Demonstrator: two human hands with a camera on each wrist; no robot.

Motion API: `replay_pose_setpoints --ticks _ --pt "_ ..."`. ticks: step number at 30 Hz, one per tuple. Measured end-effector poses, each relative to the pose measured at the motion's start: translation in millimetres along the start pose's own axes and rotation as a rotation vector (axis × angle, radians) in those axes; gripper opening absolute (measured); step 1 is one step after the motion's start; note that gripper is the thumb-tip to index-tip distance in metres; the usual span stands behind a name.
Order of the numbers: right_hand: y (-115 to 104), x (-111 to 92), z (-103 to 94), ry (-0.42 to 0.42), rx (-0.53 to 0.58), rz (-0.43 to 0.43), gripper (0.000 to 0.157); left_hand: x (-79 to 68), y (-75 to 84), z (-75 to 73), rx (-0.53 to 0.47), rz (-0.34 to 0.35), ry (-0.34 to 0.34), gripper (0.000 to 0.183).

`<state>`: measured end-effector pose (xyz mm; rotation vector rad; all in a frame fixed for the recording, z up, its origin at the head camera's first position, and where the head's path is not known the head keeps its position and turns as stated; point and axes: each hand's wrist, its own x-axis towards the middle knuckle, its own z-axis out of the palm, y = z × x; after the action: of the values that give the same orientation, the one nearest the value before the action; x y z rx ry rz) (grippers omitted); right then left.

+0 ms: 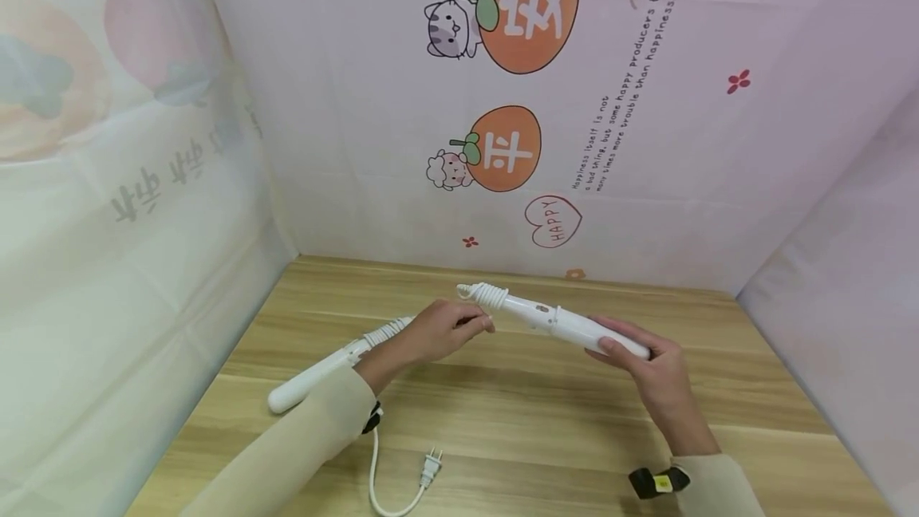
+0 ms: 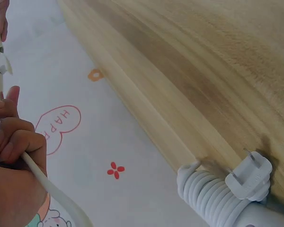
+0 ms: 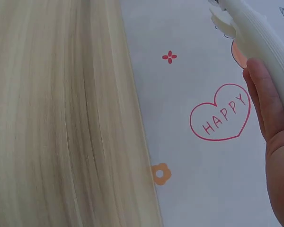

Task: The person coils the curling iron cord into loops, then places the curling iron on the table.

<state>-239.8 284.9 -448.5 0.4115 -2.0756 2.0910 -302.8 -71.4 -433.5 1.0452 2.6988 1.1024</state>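
My right hand [image 1: 649,353] grips the smooth end of a white curling iron [image 1: 581,331], held tilted above the table. Its white cord [image 1: 491,295] is wound in coils round the other end. Beside those coils, my left hand [image 1: 448,329] has its fingers curled round the loose length of cord [image 2: 38,172]. That length runs down behind the left wrist to a two-pin plug [image 1: 431,469] near the table's front. A second white curling iron [image 1: 309,381] lies at the left, partly hidden by the left forearm. Its cord is coiled, with a plug [image 2: 250,177] against the coils.
The wood-grain table [image 1: 546,437] is walled by a printed white cloth [image 1: 359,142] at the back, with plain-looking cloth at the right [image 1: 847,262]. A cloth with faded prints [image 1: 143,278] hangs at the left. Black straps circle both wrists.
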Motion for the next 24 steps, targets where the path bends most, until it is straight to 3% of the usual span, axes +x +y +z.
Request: replay_pose_setpoints --ticks 6,13,16,19,24 --pt "-0.5 -0.5 3.0 0.036 -0.179 -0.033 0.036 -5.3 7.9 -3.1 0.003 -0.036 0.004 0.034" --pt "4.8 -2.6 5.9 0.117 -0.522 -0.062 0.034 -12.2 16.3 -7.9 0.039 -0.077 -0.033 0.028" --pt "8.9 -3.8 8.6 0.121 -0.576 -0.075 0.033 -13.2 17.9 -11.8 0.022 -0.063 -0.039 0.025" --pt "12.0 -3.9 12.2 0.102 -0.532 -0.084 0.032 -13.2 18.9 -16.0 -0.016 -0.032 -0.054 0.022" --pt "12.7 -3.0 14.0 0.083 -0.259 0.016 0.039 -13.0 19.5 -19.4 -0.053 0.026 -0.115 0.02"
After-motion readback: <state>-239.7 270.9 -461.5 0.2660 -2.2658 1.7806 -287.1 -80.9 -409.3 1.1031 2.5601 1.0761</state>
